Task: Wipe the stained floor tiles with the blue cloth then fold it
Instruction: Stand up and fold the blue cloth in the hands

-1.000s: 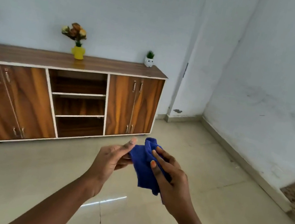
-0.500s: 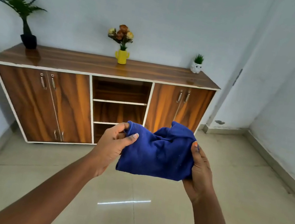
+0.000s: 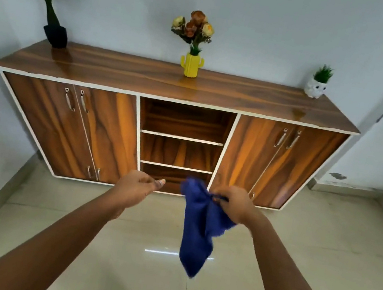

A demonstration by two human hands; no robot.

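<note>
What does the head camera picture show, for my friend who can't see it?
The right hand holds a blue cloth dangling above the tiled floor, while the left hand is empty beside it. Behind stands a wooden cabinet topped with three potted plants.

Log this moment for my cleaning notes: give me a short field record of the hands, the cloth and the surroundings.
left hand: empty, fingers loosely curled, apart from the cloth
right hand: pinching the cloth's top edge
blue cloth: hanging loose in the air, unfolded, off the floor
floor tiles: pale, glossy; no stain clear from here
wooden cabinet: ahead against the wall, doors shut, middle shelves open
</note>
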